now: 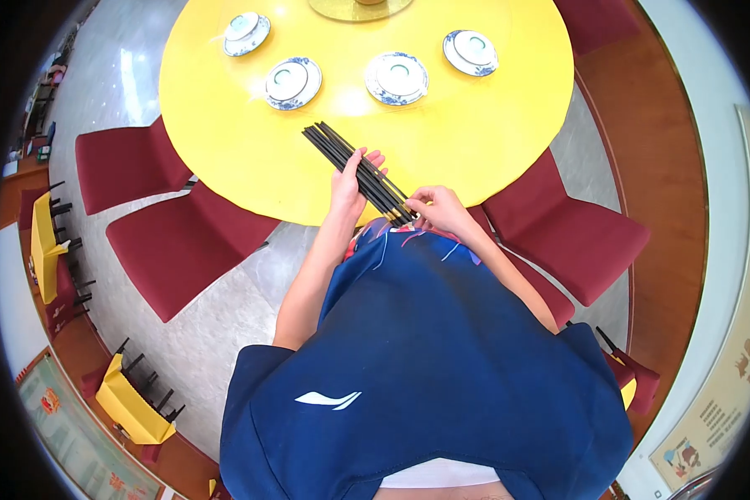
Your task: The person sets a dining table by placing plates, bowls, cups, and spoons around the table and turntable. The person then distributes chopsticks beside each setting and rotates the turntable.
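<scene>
A bundle of black chopsticks [357, 172] lies slantwise across my left hand [352, 185], whose fingers and thumb are wrapped round its middle. The chopsticks' far ends point up and left over the yellow round table [250, 158]; the near ends, with gold-coloured bands, come down close to my body. At those near ends, my right hand [440, 208] is closed with thumb and fingertips pinched at the chopsticks' edge. How many sticks the right fingers grip is hidden. Both hands are at the table's near edge.
Several blue-and-white plates with small dishes stacked on them, such as this place setting [397, 78], stand farther back. A glass turntable [360, 8] shows at the top. Dark red chairs [183, 246] flank the table on both sides, including a near right chair [562, 225].
</scene>
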A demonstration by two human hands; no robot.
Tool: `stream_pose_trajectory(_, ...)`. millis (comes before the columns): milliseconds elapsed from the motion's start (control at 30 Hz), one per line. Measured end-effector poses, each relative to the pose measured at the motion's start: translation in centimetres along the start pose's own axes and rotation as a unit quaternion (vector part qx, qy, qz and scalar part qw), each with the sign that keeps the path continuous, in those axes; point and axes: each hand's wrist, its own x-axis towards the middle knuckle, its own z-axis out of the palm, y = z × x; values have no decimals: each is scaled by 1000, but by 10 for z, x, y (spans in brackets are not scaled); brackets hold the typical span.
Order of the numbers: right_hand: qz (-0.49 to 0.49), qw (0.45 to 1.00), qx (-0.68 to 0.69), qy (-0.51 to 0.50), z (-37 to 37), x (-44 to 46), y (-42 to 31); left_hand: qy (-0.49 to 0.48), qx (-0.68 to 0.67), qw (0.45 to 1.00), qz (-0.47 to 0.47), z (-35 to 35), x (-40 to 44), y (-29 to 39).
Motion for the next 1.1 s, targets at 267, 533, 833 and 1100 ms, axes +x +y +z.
stream_pose_trajectory(267,-56,994,-29,88,0,118,1,163,-39,985,50,-72,-12,24)
stream_pose_trajectory(533,-64,981,19,184,1,217,4,223,-106,965,83,-108,-50,28)
stream_pose_trajectory(833,2,978,95,185,-10,229,1,234,-98,964,77,-101,-54,20)
stream_pose_trajectory(1100,17,974,96,205,-24,217,-5,230,-108,964,79,-98,-54,11)
